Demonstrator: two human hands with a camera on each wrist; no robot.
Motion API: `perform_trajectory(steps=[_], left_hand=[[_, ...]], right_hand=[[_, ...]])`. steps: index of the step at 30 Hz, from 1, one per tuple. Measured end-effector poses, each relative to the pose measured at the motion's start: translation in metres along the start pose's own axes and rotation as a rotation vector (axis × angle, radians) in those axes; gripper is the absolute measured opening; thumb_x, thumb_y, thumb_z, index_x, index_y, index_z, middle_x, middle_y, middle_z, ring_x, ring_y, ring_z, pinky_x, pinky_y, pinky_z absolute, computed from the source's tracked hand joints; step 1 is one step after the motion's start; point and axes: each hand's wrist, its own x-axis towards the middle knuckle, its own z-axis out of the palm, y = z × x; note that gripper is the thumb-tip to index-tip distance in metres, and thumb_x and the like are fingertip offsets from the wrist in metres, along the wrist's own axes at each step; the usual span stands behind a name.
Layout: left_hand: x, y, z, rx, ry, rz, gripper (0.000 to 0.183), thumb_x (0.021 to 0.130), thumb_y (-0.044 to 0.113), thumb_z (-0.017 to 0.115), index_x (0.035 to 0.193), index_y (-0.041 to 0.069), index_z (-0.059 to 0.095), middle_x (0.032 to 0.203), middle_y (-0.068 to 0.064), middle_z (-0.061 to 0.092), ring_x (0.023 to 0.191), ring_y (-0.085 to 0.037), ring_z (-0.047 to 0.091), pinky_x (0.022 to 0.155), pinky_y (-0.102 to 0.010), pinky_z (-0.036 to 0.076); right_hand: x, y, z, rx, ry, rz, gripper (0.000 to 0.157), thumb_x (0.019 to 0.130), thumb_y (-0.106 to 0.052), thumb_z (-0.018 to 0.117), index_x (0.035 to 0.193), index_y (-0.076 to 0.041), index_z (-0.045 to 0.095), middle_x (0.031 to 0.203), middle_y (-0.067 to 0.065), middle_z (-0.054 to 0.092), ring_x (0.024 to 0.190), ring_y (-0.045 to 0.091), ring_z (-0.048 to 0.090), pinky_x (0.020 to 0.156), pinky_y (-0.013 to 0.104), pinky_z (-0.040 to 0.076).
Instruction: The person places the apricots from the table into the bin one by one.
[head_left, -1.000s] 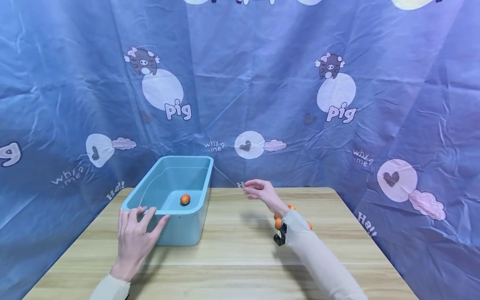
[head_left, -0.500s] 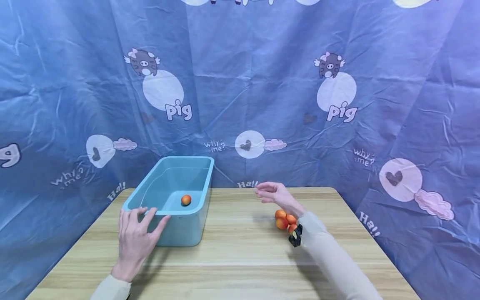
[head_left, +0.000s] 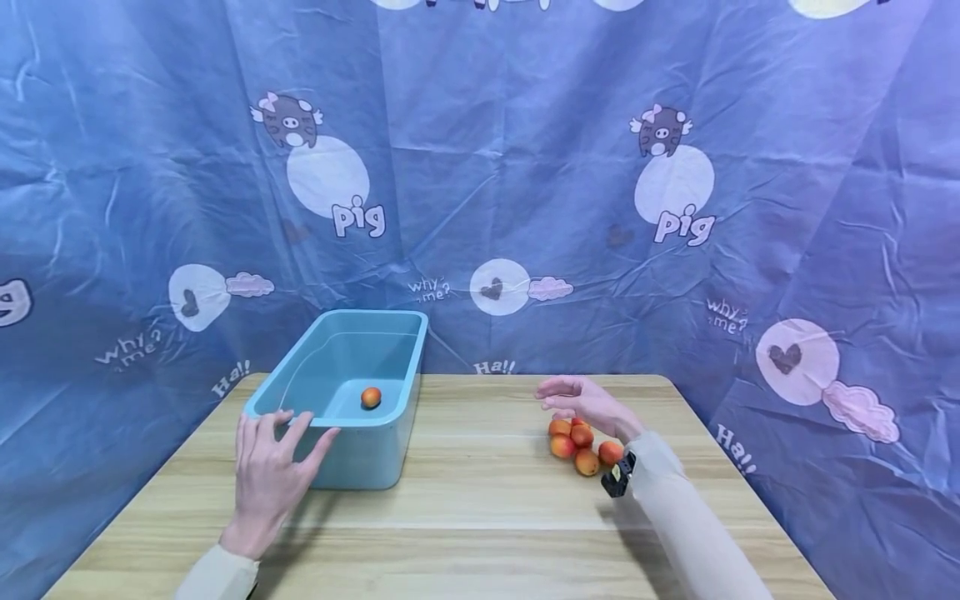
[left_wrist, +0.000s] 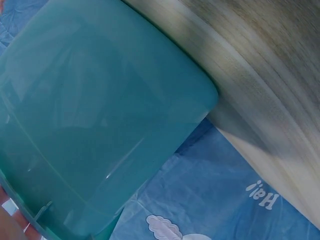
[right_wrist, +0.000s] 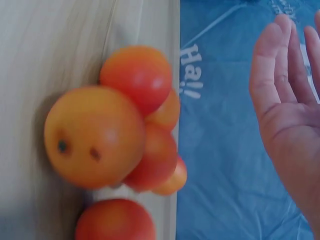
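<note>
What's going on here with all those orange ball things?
A person's left hand holds the near rim of a light-blue rectangular plastic tub, where one round orange-red fruit lies at the bottom. Six more such fruits sit clustered on the pale wood-grain table. The right hand, holding nothing, is raised close to them.

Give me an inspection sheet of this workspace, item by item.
Surface: pale wood-grain table.
Job's things: blue tub upright, one orange fruit inside; several orange-red fruits grouped on the table, right of the tub.
Clutter: nothing seen.
Left hand: fingers hooked over the tub's near rim.
Right hand: raised near the grouped fruits, holding nothing; black device at wrist.
Cables: nothing seen.
Surroundings: blue printed curtain behind and both sides.
</note>
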Motion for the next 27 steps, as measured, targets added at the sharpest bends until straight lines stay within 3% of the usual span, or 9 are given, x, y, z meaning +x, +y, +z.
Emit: perform_trajectory(steps=[7,11,17,20,24,27], left_hand=[[-0.001,0.001,0.001,-0.007,-0.025,-0.022,0.065,0.089,0.064,0.055,0.097,0.002,0.071,0.095,-0.027,0.061,0.092,-0.045,0.053,0.1,-0.073,0.031],[-0.002,0.001,0.001,-0.012,-0.021,-0.023,0.064,0.089,0.063,0.057,0.097,0.001,0.071,0.095,-0.028,0.061,0.092,-0.046,0.053,0.1,-0.073,0.03],[-0.001,0.0,0.001,-0.012,-0.024,-0.015,0.066,0.09,0.065,0.054,0.096,0.001,0.071,0.095,-0.028,0.061,0.091,-0.045,0.053,0.099,-0.073,0.03],[0.0,-0.002,0.002,-0.008,-0.023,-0.007,0.067,0.091,0.066,0.051,0.096,0.002,0.071,0.095,-0.027,0.061,0.091,-0.044,0.053,0.099,-0.073,0.031],[0.001,-0.004,0.003,-0.014,-0.012,0.005,0.063,0.09,0.063,0.055,0.096,0.001,0.071,0.094,-0.028,0.061,0.09,-0.045,0.053,0.097,-0.072,0.032],[0.001,-0.004,0.003,-0.023,-0.008,0.008,0.061,0.089,0.06,0.059,0.096,0.001,0.071,0.094,-0.028,0.061,0.089,-0.046,0.052,0.096,-0.072,0.032]], right_hand=[[-0.013,0.007,-0.018,0.043,-0.024,0.015,0.041,0.091,-0.014,0.069,0.126,0.003,0.057,0.116,0.001,0.068,0.109,0.025,0.065,0.097,0.048,0.05],[-0.021,0.012,-0.028,0.049,-0.046,0.011,0.041,0.094,-0.011,0.064,0.128,0.009,0.053,0.112,-0.004,0.069,0.107,0.016,0.065,0.094,0.044,0.052],[-0.035,0.023,-0.039,0.091,-0.023,0.036,0.037,0.096,-0.006,0.059,0.13,0.008,0.052,0.113,-0.005,0.067,0.116,0.029,0.061,0.099,0.048,0.05],[-0.041,0.029,-0.045,0.093,-0.029,0.035,0.032,0.096,-0.002,0.056,0.128,0.002,0.055,0.121,0.004,0.066,0.119,0.029,0.06,0.102,0.047,0.048],[-0.046,0.036,-0.052,0.033,-0.064,0.012,0.036,0.096,0.0,0.054,0.131,0.009,0.05,0.133,0.025,0.057,0.122,0.03,0.058,0.104,0.04,0.046],[-0.049,0.04,-0.055,-0.009,-0.088,0.028,0.044,0.097,-0.003,0.055,0.136,0.013,0.043,0.138,0.032,0.05,0.125,0.033,0.055,0.103,0.032,0.046]])
